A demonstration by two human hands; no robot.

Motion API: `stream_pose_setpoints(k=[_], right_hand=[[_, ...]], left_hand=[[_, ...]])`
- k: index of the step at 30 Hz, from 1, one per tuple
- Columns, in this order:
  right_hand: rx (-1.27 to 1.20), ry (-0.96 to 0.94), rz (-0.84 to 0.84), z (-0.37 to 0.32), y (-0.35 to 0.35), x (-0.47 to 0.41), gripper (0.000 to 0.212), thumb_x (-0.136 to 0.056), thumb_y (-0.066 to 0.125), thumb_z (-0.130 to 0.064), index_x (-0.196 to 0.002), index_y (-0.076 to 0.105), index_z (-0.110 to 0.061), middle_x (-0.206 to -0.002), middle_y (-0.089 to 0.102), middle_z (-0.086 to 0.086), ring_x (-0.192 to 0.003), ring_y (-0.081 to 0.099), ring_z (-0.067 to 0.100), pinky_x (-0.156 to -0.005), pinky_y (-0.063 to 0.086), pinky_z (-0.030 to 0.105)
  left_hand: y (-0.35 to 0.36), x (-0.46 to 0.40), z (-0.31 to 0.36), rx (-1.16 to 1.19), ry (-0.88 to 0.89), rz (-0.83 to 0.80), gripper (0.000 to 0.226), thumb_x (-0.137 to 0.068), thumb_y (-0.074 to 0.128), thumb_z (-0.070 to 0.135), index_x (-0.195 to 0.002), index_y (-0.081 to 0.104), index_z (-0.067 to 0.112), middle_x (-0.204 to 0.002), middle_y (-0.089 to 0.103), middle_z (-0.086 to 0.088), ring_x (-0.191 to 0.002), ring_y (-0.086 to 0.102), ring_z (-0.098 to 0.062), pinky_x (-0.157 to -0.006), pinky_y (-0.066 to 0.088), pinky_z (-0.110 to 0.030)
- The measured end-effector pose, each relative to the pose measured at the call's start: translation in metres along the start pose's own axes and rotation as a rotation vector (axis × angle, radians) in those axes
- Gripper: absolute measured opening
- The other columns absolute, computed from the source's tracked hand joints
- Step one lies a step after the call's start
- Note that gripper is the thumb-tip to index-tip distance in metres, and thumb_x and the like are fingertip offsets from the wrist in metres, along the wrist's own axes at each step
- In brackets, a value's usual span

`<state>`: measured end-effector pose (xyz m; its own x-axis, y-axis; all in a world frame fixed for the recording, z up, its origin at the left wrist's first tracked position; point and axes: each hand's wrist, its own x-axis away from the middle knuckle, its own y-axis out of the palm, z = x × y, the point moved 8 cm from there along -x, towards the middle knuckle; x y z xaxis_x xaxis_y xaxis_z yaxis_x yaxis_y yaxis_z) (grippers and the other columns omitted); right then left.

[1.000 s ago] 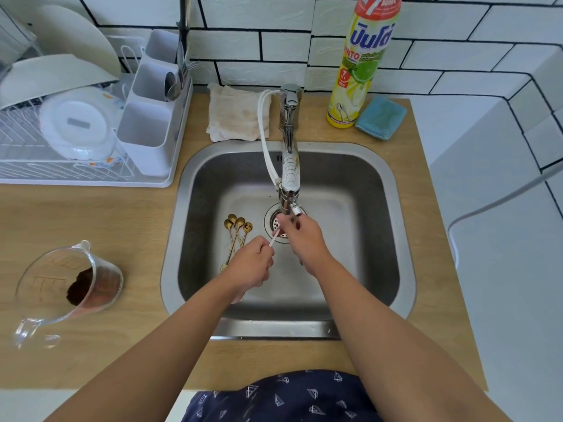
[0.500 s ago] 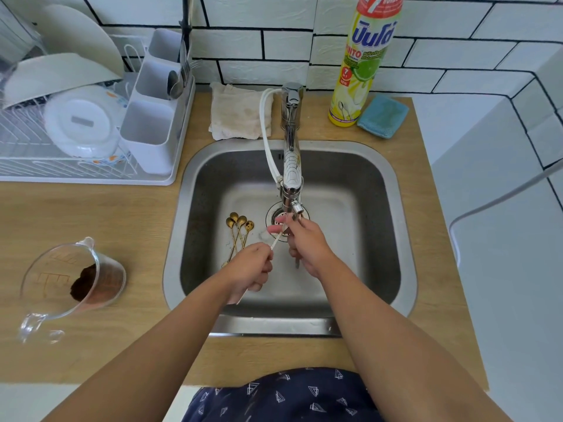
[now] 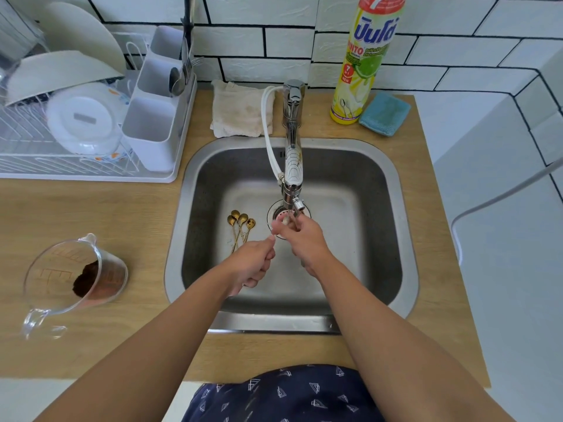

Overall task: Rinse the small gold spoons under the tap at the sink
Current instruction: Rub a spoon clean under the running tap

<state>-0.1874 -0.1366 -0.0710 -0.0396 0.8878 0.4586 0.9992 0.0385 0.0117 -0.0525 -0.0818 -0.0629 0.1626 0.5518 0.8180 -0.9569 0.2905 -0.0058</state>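
Waiting on the sink (image 3: 189,208) floor, left of the drain, 4 gold spoons (image 3: 240,228) lie in a bunch, untouched, so most rinsing looks left to do. They sit just far-left of the left hand (image 3: 254,263), which is clenched around a thin pale handle. The right hand (image 3: 304,239) rubs its tip under the tap (image 3: 292,166); its grip I cannot tell.

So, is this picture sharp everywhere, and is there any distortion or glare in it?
Head view: the wide lens bends straight lines, so the counter edge and wall tiles curve toward the borders. Daylight is soft and even, with mild sheen on the sink steel and the tap. The right hand fingers and whatever they hold under the spout are blurred; the gold spoons are sharp.
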Motion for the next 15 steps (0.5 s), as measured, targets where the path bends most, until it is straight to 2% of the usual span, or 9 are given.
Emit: stream_pose_setpoints(k=[3,4,6,8,10,12,13,15], right_hand=[[-0.099,0.028,0.102,0.002,-0.012,-0.007,0.026,-0.103,0.058,-0.033,-0.086,0.074,-0.021,-0.08,0.08,-0.002,-0.037,0.038,0.001,-0.038,0.031,0.015],[-0.087,0.027,0.075,-0.002,-0.011,-0.005,0.024,-0.103,0.059,-0.032,-0.087,0.074,-0.022,-0.083,0.079,-0.001,-0.038,0.036,0.002,-0.039,0.03,0.017],[0.028,-0.025,-0.039,-0.004,-0.005,-0.004,0.008,-0.096,0.069,-0.033,-0.094,0.072,-0.026,-0.078,0.072,-0.013,-0.045,0.043,0.0,-0.045,0.036,0.015],[0.097,-0.062,-0.096,-0.009,-0.001,0.0,0.013,-0.089,0.078,-0.03,-0.1,0.07,-0.028,-0.068,0.064,-0.021,-0.051,0.051,-0.006,-0.049,0.04,0.008],[-0.013,-0.029,-0.028,-0.006,-0.008,-0.006,0.005,-0.096,0.071,-0.027,-0.097,0.072,-0.022,-0.073,0.074,-0.015,-0.045,0.051,-0.005,-0.043,0.037,0.006],[-0.103,0.029,0.034,-0.002,-0.015,-0.008,0.019,-0.102,0.062,-0.027,-0.097,0.074,-0.014,-0.078,0.079,-0.004,-0.038,0.042,0.001,-0.038,0.032,0.011],[-0.088,0.031,0.01,0.001,-0.014,-0.01,0.019,-0.101,0.062,-0.028,-0.1,0.074,-0.012,-0.075,0.077,-0.006,-0.041,0.036,0.002,-0.038,0.03,0.014],[-0.019,0.001,-0.108,0.0,-0.004,-0.006,0.014,-0.094,0.072,-0.028,-0.105,0.072,-0.019,-0.071,0.068,-0.007,-0.051,0.038,0.008,-0.041,0.032,0.016]], left_hand=[[0.004,0.001,-0.001,0.031,-0.027,-0.05,0.047,-0.102,0.04,0.055,-0.069,0.047,0.023,-0.056,0.034,0.005,-0.046,0.019,-0.012,-0.039,0.017,-0.024],[0.005,0.001,-0.001,0.053,-0.039,-0.057,0.047,-0.102,0.04,0.054,-0.068,0.047,0.023,-0.056,0.034,0.004,-0.046,0.019,-0.012,-0.038,0.017,-0.023],[0.006,0.002,-0.001,0.11,-0.061,-0.069,0.048,-0.103,0.04,0.053,-0.066,0.047,0.024,-0.056,0.032,0.005,-0.046,0.017,-0.012,-0.038,0.016,-0.023],[0.007,0.004,-0.002,0.175,-0.079,-0.095,0.049,-0.103,0.04,0.052,-0.064,0.047,0.024,-0.056,0.029,0.005,-0.046,0.016,-0.012,-0.038,0.014,-0.022],[0.011,0.007,-0.003,0.223,-0.103,-0.127,0.047,-0.104,0.04,0.048,-0.064,0.047,0.023,-0.058,0.027,0.004,-0.047,0.015,-0.012,-0.039,0.012,-0.022],[0.014,0.011,-0.003,0.236,-0.122,-0.144,0.047,-0.104,0.039,0.044,-0.064,0.047,0.022,-0.059,0.026,0.003,-0.048,0.014,-0.012,-0.041,0.011,-0.022],[0.014,0.013,-0.002,0.238,-0.127,-0.145,0.047,-0.105,0.039,0.044,-0.064,0.048,0.021,-0.059,0.026,0.003,-0.049,0.014,-0.012,-0.043,0.01,-0.023],[0.013,0.014,-0.002,0.243,-0.129,-0.148,0.048,-0.105,0.037,0.044,-0.064,0.048,0.021,-0.06,0.026,0.002,-0.049,0.014,-0.012,-0.046,0.009,-0.024]])
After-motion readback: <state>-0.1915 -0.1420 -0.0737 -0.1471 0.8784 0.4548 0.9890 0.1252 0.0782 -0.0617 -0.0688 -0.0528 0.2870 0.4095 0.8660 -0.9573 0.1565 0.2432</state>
